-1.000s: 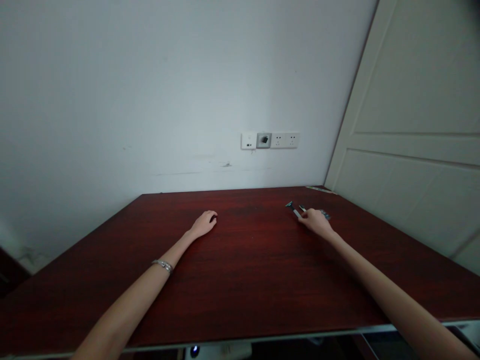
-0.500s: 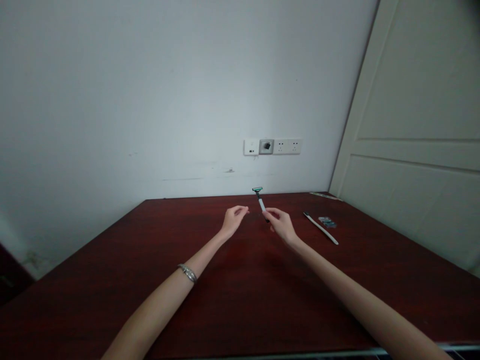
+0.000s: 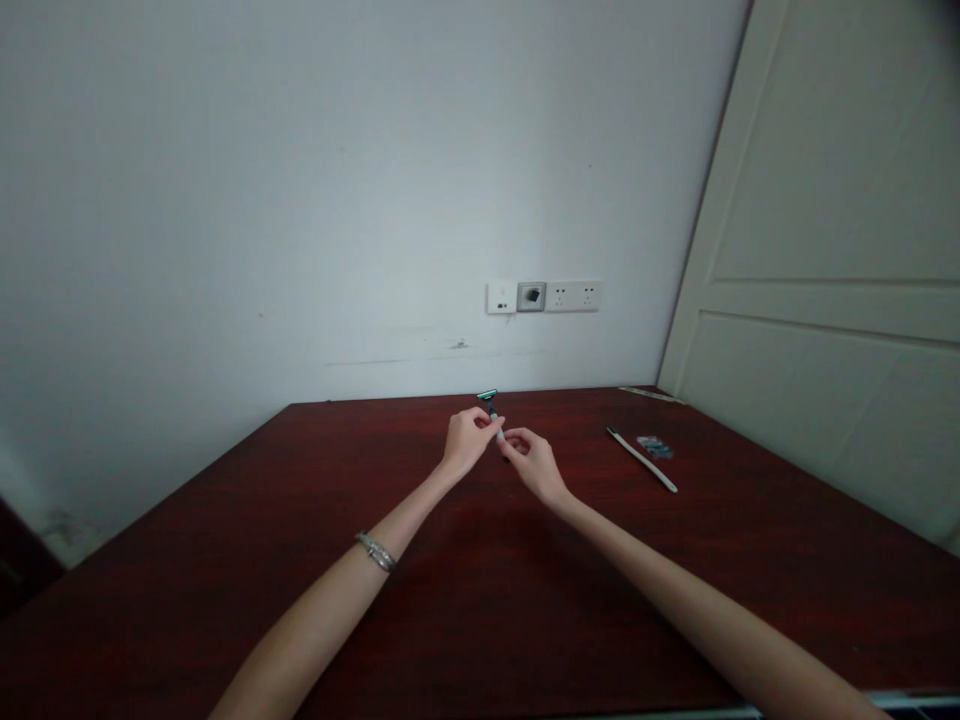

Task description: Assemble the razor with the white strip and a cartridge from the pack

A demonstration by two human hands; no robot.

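Observation:
A razor [image 3: 487, 396] with a green-edged head and a white and black handle is held up over the far part of the table. My left hand [image 3: 468, 440] pinches the handle just below the head. Lower on the same handle, the fingers of my right hand [image 3: 534, 465] are closed in a pinch. Both hands partly cover the handle. To the right, a long thin white stick with a dark end [image 3: 643, 461] lies on the table, beside a small clear pack with bluish pieces [image 3: 655, 447].
The dark red table [image 3: 300, 620] reaches back to a pale wall with a row of sockets [image 3: 546, 297]. A light panelled door [image 3: 832, 380] stands along the right side. Near the back right corner lies a flat narrow strip [image 3: 651, 394].
My right hand has moved left and slightly down with the razor. My left hand, free before, now grips the handle as well. The things on the right have stayed put.

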